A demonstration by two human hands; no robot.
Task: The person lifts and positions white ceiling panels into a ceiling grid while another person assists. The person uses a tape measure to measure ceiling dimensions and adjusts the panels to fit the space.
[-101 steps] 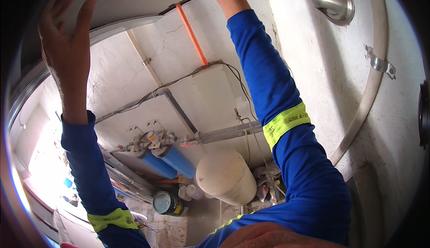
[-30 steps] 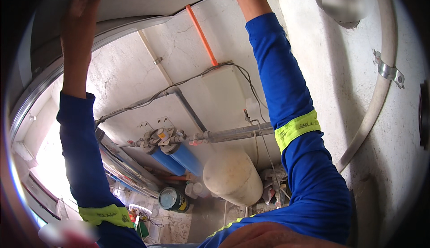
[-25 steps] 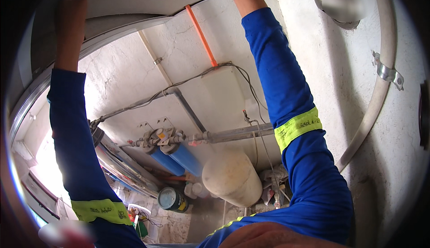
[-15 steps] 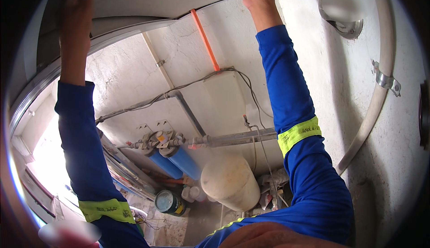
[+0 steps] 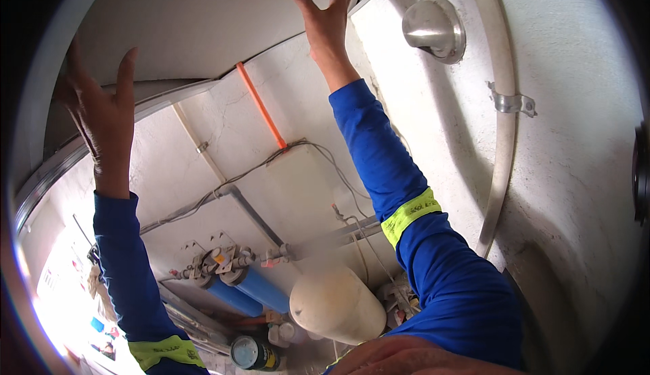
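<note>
Got flat panel (image 5: 196, 19) overhead, across upper left, above pale wall (image 5: 291, 84). Looks wide, smooth, plain, dull grey; darker toward left. Meets thin dark line near orange pipe (image 5: 261, 106), then curved metal strip (image 5: 156, 105). Raised against it: left hand (image 5: 107, 118) and right hand (image 5: 328, 30), well apart, both with thumb spread away from fingers. Can't tell if touching panel. Hard to make out: left fingertips, sunk in shadow. At top edge of view: right fingertips, partly cut off. Also cut off: panel's far end. Blurred: stretch of grey pipe (image 5: 369, 227) above cream tank (image 5: 335, 307). Partly hidden behind blue sleeve (image 5: 450, 300): tank's lower right.
</note>
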